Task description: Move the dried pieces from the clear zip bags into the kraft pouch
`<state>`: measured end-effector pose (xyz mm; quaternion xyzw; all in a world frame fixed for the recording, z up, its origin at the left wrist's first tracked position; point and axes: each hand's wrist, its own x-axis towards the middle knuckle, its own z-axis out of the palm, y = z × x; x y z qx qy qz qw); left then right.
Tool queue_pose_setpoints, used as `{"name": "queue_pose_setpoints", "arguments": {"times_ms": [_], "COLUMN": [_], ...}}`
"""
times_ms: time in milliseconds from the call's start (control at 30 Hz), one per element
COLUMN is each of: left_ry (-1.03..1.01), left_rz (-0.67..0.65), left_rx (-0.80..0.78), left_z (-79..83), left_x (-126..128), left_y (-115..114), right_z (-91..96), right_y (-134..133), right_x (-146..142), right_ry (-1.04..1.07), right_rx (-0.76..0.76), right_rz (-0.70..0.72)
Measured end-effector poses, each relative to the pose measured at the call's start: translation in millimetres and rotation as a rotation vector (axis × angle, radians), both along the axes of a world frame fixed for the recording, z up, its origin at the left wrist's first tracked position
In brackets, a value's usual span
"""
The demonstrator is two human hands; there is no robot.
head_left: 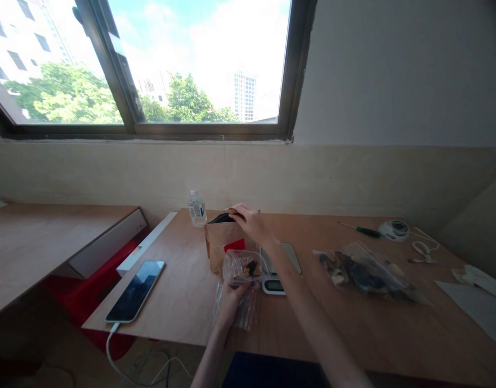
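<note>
My left hand [233, 297] is closed on a clear plastic zip bag [235, 265], which has a few dark and tan pieces inside. Further up, my right hand [251, 220] pinches a thin brown piece [234, 212] at the open top of a brown paper bag [216, 245]. This paper bag stands upright, with a red label [234, 246] on its front and something black at its mouth. Partly hidden behind my right forearm lies a small digital scale [291, 254]. More clear plastic [247, 313] with red-striped edges lies under my left hand.
Behind the paper bag stands a water bottle [197, 210]. A charging phone [136, 292] lies on the left. To the right are a filled zip bag [363, 272], a green-handled screwdriver [367, 231], a white dome camera [394, 230] with its cable, and white sheets [472, 307].
</note>
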<state>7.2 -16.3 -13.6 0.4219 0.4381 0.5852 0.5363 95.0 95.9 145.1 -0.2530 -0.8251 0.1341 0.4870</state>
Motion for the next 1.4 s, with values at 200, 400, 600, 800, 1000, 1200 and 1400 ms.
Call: {"name": "queue_pose_setpoints", "arguments": {"times_ms": [200,400,600,800,1000,1200,1400], "left_ry": [0.012,-0.004,-0.022,0.022,0.090,0.121,0.126], "left_rz": [0.008,0.003,-0.004,0.042,0.168,0.144,0.106], "left_rx": [0.006,-0.009,0.008,0.037,0.018,0.069,0.100], "left_z": [4.9,5.0,2.4,-10.3,-18.2,-17.1,-16.8], "left_x": [1,1,2,-2,-4,-4,-3], "left_y": [0,-1,-1,1,1,2,3], "right_z": [-8.7,-9.0,-18.1,-37.5,-66.7,-64.0,-63.1], "right_y": [-8,-23,-56,-87,-87,-90,-91], "right_x": [9,14,37,55,42,32,27], "right_ry": [-0.017,-0.187,0.018,-0.285,-0.459,-0.546,-0.614], "right_rx": [-0.047,0.014,-0.068,-0.413,-0.427,-0.437,-0.401], "right_rz": [-0.048,-0.170,-0.239,0.051,-0.079,-0.164,-0.239]}}
